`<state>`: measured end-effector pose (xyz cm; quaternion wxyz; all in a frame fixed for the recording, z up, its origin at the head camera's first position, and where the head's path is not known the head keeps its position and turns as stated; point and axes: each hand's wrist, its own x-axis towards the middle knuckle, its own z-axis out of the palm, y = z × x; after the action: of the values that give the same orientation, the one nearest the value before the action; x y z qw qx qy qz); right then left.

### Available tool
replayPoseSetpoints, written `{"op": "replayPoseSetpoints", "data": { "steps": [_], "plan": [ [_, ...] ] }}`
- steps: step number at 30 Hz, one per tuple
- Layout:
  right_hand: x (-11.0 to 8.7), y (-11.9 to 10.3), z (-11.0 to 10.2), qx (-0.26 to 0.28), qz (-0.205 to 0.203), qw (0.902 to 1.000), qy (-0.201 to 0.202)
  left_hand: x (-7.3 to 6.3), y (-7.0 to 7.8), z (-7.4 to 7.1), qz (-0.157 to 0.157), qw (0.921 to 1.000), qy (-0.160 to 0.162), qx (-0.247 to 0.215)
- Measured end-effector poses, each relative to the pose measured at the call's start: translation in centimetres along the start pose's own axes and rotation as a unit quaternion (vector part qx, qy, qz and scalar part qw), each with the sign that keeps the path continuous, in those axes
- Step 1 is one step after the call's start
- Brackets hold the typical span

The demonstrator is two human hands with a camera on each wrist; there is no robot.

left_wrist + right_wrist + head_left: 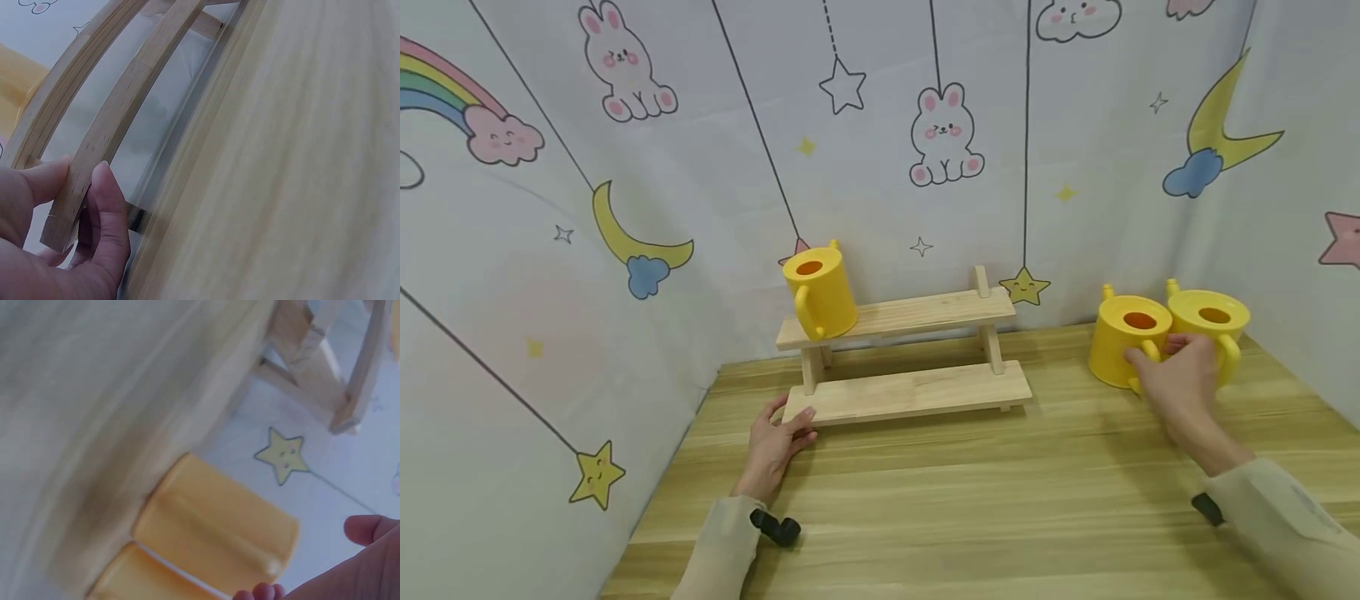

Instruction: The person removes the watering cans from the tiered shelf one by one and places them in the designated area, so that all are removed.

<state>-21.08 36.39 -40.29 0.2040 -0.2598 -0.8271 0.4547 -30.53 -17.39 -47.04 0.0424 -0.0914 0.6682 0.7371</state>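
Note:
My left hand (772, 442) grips the left end of the lower board of a two-tier wooden shelf (910, 396). In the left wrist view, thumb and fingers (109, 215) close round that board end. A yellow watering can (826, 296) stands on the left of the upper board, its handle facing forward. On the table at the right, two more yellow watering cans stand side by side: a nearer-left one (1108, 346) and a right one (1206, 302). My right hand (1183, 379) is at the handle of the left one, thumb and fingers spread apart in the right wrist view.
The wood-grain table (970, 508) runs back to a white cloth (880, 200) printed with rabbits, stars and moons. The shelf stands close before this cloth. A side panel of the cloth (1307, 333) borders the table beside the right watering can. Black straps sit at both wrists.

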Motion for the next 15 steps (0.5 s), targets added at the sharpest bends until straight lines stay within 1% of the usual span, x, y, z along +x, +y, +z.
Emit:
{"op": "replayPoseSetpoints", "data": {
  "steps": [3, 7, 10, 15],
  "plan": [
    [-1.0, -1.4, 0.2, -0.003, -0.035, 0.9994, 0.009, 0.0, -0.1, 0.0, 0.001, 1.0, -0.001, -0.002],
    [-2.6, -3.5, 1.3, 0.024, -0.074, 0.9969, 0.008, 0.0, 0.0, -0.1, 0.0, 1.0, 0.002, -0.004],
    [-3.9, -4.8, 2.4, 0.039, -0.091, 0.995, -0.015, 0.0, 0.0, -0.1, -0.002, 1.0, 0.006, -0.003],
    [-5.9, -7.1, 4.0, 0.05, -0.126, 0.9881, -0.073, -0.1, 0.1, 0.0, 0.001, 1.0, 0.003, -0.005]
  ]
}}
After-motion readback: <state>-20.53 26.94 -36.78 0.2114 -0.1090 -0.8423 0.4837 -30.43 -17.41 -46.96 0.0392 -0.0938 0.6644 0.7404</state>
